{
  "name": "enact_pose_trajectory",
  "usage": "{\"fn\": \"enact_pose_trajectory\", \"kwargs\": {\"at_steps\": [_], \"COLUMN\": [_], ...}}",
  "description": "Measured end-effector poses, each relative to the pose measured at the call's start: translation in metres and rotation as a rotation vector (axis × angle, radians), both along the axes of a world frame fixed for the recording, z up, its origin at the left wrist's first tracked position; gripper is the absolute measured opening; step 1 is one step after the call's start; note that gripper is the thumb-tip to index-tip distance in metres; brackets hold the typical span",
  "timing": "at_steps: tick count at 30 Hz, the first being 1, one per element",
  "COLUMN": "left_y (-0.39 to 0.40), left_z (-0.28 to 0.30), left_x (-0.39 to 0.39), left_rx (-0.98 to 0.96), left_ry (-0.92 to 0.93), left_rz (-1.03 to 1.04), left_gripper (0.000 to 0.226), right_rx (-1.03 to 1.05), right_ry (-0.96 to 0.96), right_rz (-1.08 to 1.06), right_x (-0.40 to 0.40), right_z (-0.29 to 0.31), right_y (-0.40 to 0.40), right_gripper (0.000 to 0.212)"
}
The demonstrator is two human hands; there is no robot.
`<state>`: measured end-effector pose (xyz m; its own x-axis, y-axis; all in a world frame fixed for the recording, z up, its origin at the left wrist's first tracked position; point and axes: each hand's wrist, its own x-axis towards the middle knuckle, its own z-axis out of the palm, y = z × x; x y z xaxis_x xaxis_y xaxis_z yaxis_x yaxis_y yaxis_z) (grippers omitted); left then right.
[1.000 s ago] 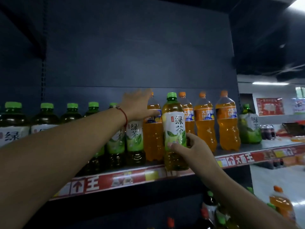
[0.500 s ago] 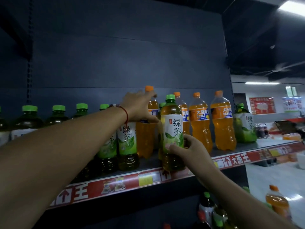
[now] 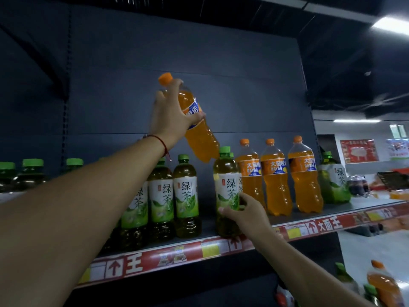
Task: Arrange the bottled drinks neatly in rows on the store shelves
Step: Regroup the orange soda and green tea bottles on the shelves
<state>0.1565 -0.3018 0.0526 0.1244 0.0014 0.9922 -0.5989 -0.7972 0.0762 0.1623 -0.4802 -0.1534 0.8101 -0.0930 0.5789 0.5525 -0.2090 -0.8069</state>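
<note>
The green tea bottle (image 3: pixel 226 191) at the shelf (image 3: pixel 155 260) front is pinched low on its label by the right hand (image 3: pixel 244 214), thumb and fingers curled round it; it should be slid left against the two green tea bottles (image 3: pixel 174 196) with its base kept flat. Farther back, the orange soda bottle (image 3: pixel 194 120) is held tilted above the shelf, wrapped by the left hand (image 3: pixel 170 118) just below its neck, and should be carried clear of the caps to the three orange soda bottles (image 3: pixel 278 176).
</note>
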Motion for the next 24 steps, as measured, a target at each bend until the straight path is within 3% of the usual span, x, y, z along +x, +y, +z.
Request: {"fn": "enact_pose_trajectory", "kwargs": {"at_steps": [7,13,16,18,20,24], "left_y": [0.033,0.074,0.085,0.086,0.084,0.068], "left_z": [-0.013,-0.029,-0.044,-0.057,-0.07,-0.097], "left_x": [-0.021,-0.045,-0.053,-0.06,-0.067,-0.086], "left_rx": [-0.247,-0.535,-0.625,-0.642,-0.646,-0.615], "left_ry": [-0.041,0.045,0.128,0.168,0.199,0.279], "left_rz": [-0.111,-0.29,-0.418,-0.485,-0.544,-0.674], "left_gripper": [0.081,0.081,0.082,0.08,0.078,0.073], "right_rx": [-0.02,-0.1,-0.199,-0.192,0.03,0.359], "right_ry": [0.018,0.088,0.058,-0.069,-0.187,-0.09], "right_rz": [-0.066,-0.164,-0.352,-0.434,-0.251,0.326], "right_x": [0.015,0.034,0.032,0.018,-0.009,-0.071], "right_z": [0.001,0.001,0.001,0.004,0.018,0.051], "right_y": [0.026,0.044,0.052,0.057,0.063,0.066], "right_gripper": [0.023,0.023,0.034,0.045,0.05,0.068]}}
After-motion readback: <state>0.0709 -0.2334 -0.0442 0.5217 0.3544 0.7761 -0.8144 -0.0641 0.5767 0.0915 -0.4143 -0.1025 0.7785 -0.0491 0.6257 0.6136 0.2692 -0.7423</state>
